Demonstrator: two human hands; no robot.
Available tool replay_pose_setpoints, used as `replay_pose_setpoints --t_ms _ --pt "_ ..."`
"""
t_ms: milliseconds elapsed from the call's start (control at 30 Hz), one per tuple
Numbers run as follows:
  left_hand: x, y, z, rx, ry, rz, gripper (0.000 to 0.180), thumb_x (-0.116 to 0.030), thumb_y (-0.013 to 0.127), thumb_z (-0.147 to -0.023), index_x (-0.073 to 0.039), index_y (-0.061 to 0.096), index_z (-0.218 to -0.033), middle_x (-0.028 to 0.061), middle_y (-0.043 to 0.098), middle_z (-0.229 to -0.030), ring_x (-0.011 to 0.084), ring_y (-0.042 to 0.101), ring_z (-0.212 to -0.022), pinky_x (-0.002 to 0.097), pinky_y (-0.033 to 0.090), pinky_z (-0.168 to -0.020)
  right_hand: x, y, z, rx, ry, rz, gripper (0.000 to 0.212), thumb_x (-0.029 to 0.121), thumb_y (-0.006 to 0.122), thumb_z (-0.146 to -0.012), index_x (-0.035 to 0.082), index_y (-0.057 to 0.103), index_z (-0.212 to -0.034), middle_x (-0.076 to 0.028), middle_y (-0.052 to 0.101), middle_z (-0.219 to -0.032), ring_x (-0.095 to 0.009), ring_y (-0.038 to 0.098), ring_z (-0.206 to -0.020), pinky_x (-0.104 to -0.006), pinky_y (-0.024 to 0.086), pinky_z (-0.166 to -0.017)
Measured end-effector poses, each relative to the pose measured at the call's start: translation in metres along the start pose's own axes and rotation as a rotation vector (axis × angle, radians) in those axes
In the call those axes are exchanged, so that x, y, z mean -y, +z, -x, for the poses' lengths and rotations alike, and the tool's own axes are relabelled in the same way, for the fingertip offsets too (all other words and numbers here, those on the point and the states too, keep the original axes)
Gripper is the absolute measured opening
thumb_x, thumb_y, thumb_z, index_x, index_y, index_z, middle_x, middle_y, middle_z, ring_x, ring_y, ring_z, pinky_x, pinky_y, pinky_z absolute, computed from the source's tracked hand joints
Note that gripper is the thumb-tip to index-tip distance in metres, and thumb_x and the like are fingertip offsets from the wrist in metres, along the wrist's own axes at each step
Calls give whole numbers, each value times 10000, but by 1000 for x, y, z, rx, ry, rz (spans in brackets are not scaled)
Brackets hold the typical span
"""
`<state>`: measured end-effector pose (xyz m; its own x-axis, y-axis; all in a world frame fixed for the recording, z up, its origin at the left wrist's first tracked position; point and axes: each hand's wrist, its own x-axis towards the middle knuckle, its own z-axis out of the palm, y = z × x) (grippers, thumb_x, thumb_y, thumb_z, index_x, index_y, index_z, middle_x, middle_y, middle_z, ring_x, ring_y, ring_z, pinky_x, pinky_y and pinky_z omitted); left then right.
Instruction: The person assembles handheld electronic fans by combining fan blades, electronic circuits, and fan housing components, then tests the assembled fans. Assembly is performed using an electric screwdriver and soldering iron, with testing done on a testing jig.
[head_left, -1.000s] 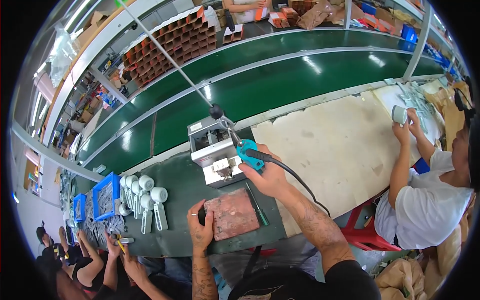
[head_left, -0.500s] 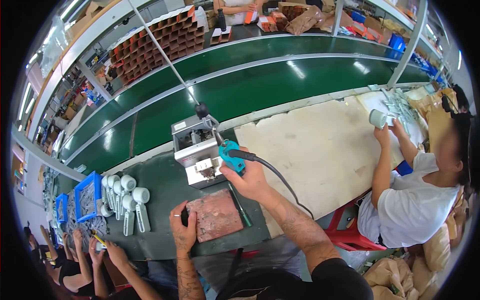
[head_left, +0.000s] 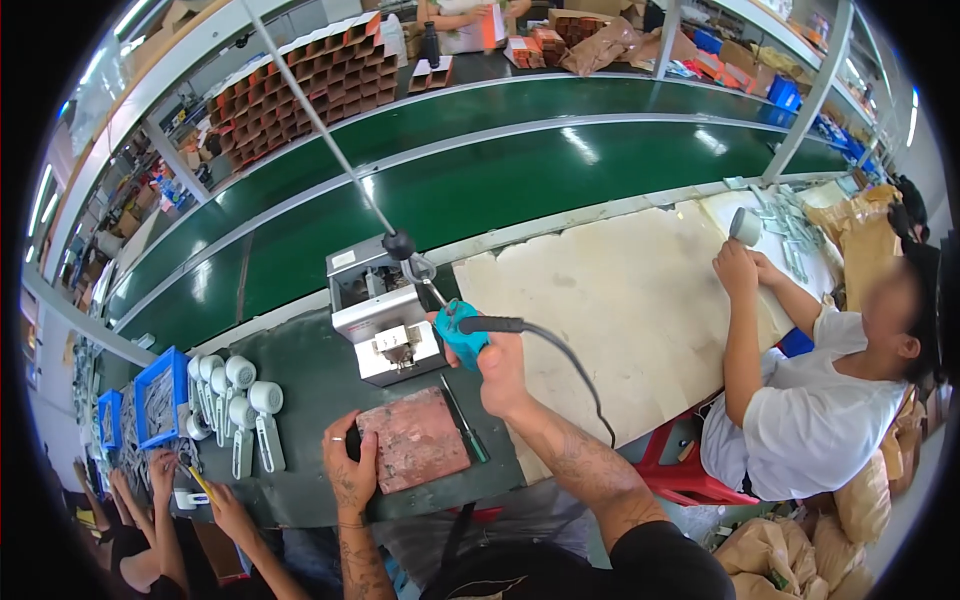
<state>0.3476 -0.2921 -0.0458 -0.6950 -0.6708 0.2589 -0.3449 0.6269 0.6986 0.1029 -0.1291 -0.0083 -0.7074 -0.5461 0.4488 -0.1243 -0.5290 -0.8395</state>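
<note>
Teal tool (head_left: 459, 338) inside right hand (head_left: 498, 370), grip closed round it; left hand (head_left: 348, 466) beside reddish block (head_left: 415, 440), grip unclear.

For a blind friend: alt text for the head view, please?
Someone's right hand grips a teal corded tool near a metal machine on a green workbench; the left hand is beside a reddish slab. A co-worker sits at right.

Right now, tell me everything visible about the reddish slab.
The reddish slab is squarish, its top scuffed and blotched with grey; its material is unclear. It lies flat, slightly turned, on the dark green bench top. The left hand is at its left edge; a green-handled tool lies beside its right.
</note>
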Motion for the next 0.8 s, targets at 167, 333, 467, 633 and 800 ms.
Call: replay_pose_setpoints --t_ms 167,333,467,633,800 --pt "-3 1 1 -1 2 -3 382 -226 714 -938 -40 684 -1270 178 660 -1269 369 594 -1207 438 444 -1083 12 7 -2 18 10 -33 833 729 570 -962 -48 680 -1243 -58 690 -989 -115 590 -799 -279 504 -696" --pt "-4 -5 5 -24 -24 12 381 -243 723 -933 -38 693 -1253 179 666 -1256 371 597 -1207 442 452 -1079 11 21 4 66 -28 -4 907 656 793 -843 -66 562 -1341 -43 629 -964 -99 568 -819 -284 486 -728" --pt "1 1 -3 -14 10 -4 391 -245 746 -918 -36 696 -1244 187 675 -1233 378 603 -1205 435 462 -1071 7 14 4 75 -127 378 395 221 840 -873 21 673 -1170 -83 703 -954 -139 635 -770 -318 533 -717" --pt "-5 -2 3 -94 1 427 313 -112 682 -973 3 667 -1264 157 698 -1229 244 653 -1152 364 490 -1040 33 19 17 40 102 270 458 261 815 -906 22 637 -1254 -117 719 -1004 -183 663 -907 -342 530 -808" --pt "-124 1 -23 -8 112 549 188 -77 617 -1015 31 692 -1150 118 724 -1061 174 675 -1021 319 527 -922 77 0 76 -50 125 328 470 199 788 -922 14 599 -1311 -87 670 -1088 -179 656 -948 -337 527 -864"
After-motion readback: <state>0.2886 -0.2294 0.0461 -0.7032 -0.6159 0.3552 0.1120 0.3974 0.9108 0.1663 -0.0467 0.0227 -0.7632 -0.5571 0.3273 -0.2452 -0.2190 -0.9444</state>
